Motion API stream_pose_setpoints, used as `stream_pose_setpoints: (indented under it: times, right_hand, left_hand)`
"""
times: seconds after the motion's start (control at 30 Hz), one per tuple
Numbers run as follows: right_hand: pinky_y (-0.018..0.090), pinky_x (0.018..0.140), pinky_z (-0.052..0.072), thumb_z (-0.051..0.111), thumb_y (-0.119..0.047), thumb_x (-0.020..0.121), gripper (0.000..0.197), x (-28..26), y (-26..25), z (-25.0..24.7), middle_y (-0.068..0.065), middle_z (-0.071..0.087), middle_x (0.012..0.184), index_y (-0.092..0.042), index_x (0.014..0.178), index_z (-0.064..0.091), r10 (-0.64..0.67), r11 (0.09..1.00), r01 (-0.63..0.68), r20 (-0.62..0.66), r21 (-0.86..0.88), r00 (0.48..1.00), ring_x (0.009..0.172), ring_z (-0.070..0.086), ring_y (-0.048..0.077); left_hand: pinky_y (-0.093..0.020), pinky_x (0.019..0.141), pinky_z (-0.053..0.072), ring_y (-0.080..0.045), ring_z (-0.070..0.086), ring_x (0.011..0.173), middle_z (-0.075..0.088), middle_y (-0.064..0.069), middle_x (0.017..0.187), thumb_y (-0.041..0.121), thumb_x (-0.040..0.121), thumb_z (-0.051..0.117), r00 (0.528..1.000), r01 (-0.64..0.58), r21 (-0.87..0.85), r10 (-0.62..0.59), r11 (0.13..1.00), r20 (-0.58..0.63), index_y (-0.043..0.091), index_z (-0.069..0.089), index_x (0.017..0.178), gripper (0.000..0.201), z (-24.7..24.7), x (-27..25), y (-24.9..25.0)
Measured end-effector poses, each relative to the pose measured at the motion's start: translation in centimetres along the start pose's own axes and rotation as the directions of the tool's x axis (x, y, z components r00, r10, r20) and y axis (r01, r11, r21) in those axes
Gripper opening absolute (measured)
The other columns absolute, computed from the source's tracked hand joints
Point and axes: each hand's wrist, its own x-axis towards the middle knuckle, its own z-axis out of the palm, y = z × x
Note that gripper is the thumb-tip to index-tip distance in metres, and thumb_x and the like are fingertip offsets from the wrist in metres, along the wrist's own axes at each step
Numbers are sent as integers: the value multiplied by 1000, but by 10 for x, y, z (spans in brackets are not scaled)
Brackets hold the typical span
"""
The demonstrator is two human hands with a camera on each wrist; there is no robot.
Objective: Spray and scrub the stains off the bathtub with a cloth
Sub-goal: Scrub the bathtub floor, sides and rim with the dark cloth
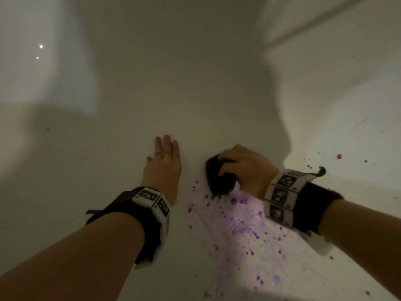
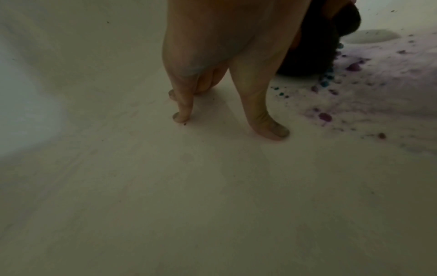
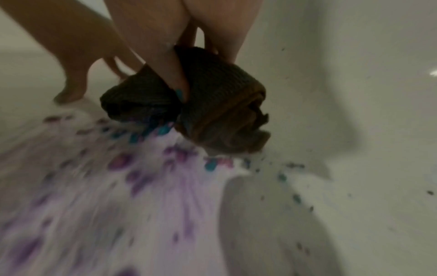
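My right hand [image 1: 243,168] grips a bunched dark brown cloth [image 1: 220,178] and presses it on the white bathtub floor [image 1: 130,94] at the far edge of the purple stains [image 1: 240,229]. The right wrist view shows the cloth [image 3: 212,104] wadded under my fingers, with purple and teal spots [image 3: 146,168] smeared just below it. My left hand [image 1: 165,164] lies flat on the tub floor left of the cloth, fingers straight. In the left wrist view its fingertips [image 2: 182,117] and thumb touch the floor, and the cloth [image 2: 316,48] shows behind.
The tub wall [image 1: 336,72] rises on the right, speckled with dark dots and one purple blob [image 1: 339,156]. A lighter wall [image 1: 32,61] curves up on the left. No spray bottle is in view.
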Motion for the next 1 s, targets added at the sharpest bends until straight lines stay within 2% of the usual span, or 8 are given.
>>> stream_pose_setpoints:
  times: [0.13, 0.27, 0.33, 0.5, 0.6, 0.7, 0.83, 1.0]
  right_hand:
    - [42, 75, 52, 53, 1, 70, 32, 34, 17, -30, 24, 62, 106, -4, 95, 71, 268, 961, -270, -411, 55, 871, 82, 60, 44]
    - [40, 101, 38, 47, -4, 88, 56, 63, 2, -25, 7, 19, 152, -24, 140, 39, 430, 898, -433, -52, -85, 902, 130, 26, 35]
    - [43, 94, 45, 55, -1, 84, 53, 53, -11, -11, 9, 28, 149, -19, 133, 49, 341, 936, -340, 0, -87, 940, 127, 33, 35]
    - [36, 51, 56, 85, -5, 23, 52, 3, -14, 21, 15, 69, 95, -9, 72, 69, 72, 994, -63, 103, -91, 992, 71, 65, 38]
    - [32, 50, 55, 82, 3, 38, 37, 2, -7, -1, 14, 69, 90, -10, 71, 70, 56, 997, -59, -74, -40, 996, 69, 65, 34]
    - [40, 80, 51, 59, 4, 70, 40, 28, 6, -25, 22, 57, 121, -7, 107, 67, 328, 944, -324, -334, 67, 884, 96, 58, 42]
    - [38, 99, 39, 46, -11, 90, 57, 44, -6, -23, 1, 15, 153, -28, 142, 33, 527, 846, -530, -59, -62, 848, 128, 29, 32]
    - [34, 82, 48, 70, -9, 72, 53, 11, -41, 10, 5, 41, 141, -17, 123, 56, 293, 939, -278, 45, -204, 955, 116, 47, 31]
  left_hand:
    - [-44, 113, 23, -38, -13, 142, -22, -23, 151, 14, 90, 58, 1000, 5, -10, -5, 1000, 7, -3, -18, 144, 94, 0, 0, 1]
    - [-44, 114, 20, -37, -14, 142, -24, -22, 151, 15, 89, 60, 1000, 6, -9, -5, 1000, 21, -3, -19, 144, 98, 0, 1, 0]
    - [-44, 114, 21, -38, -14, 142, -23, -23, 151, 16, 89, 59, 1000, 4, -12, -3, 1000, 13, -3, -19, 144, 97, 0, 1, 0]
    - [-44, 113, 23, -38, -12, 142, -22, -23, 151, 14, 89, 60, 1000, -8, -14, 8, 1000, -12, -3, -16, 144, 96, 3, 2, -1]
    - [-44, 113, 23, -38, -13, 142, -22, -23, 151, 12, 89, 59, 1000, -6, -1, 6, 1000, -20, -3, -17, 144, 95, 3, 2, -1]
    - [-44, 113, 22, -38, -14, 142, -23, -23, 151, 13, 88, 60, 1000, -6, -6, 6, 1000, 5, -3, -18, 144, 97, 2, 2, 0]
    - [-43, 113, 21, -38, -14, 142, -24, -22, 151, 19, 79, 72, 999, -4, 14, 3, 1000, 33, -3, -20, 143, 114, 3, 4, -1]
    - [-42, 113, 24, -36, -13, 143, -22, -21, 152, 23, 76, 75, 1000, -5, 9, 5, 1000, 7, -2, -18, 144, 118, 4, 3, -1]
